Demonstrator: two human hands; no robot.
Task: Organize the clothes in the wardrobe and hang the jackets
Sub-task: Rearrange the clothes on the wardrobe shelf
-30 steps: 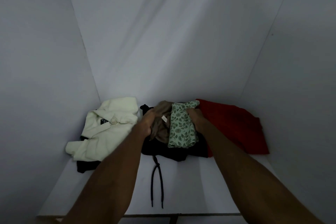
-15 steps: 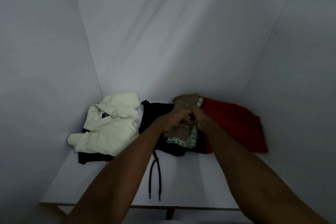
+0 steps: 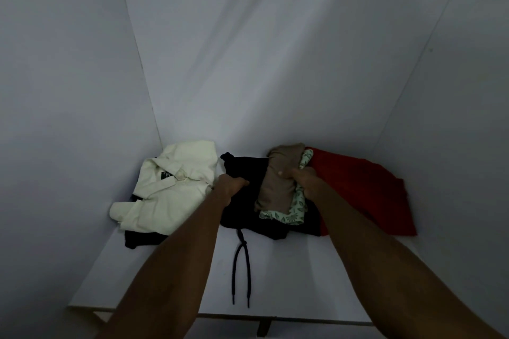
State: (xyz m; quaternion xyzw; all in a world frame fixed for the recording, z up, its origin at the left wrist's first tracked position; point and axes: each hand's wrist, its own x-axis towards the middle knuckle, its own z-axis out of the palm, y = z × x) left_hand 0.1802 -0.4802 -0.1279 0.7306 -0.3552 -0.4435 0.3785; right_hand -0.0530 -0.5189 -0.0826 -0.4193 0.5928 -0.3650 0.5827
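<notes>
While both my arms reach into the white wardrobe [image 3: 275, 63], my left hand [image 3: 231, 183] curls its fingers into the black garment [image 3: 248, 201] lying at the middle of the shelf [image 3: 289, 270]. My right hand [image 3: 305, 180] grips a bunched pair of clothes on top of that black garment: a tan piece [image 3: 278, 181] folded over a pale green leaf-print piece [image 3: 294, 209], whose edge shows below and beside it. Just right of my right hand lies a red garment [image 3: 366, 195], spread against the right wall. At the left, near the back corner, a cream jacket [image 3: 173, 187] with a dark neck label rests on another dark piece [image 3: 140, 239]. Two black drawstrings [image 3: 242, 270] trail from the black garment toward the shelf's front edge.
</notes>
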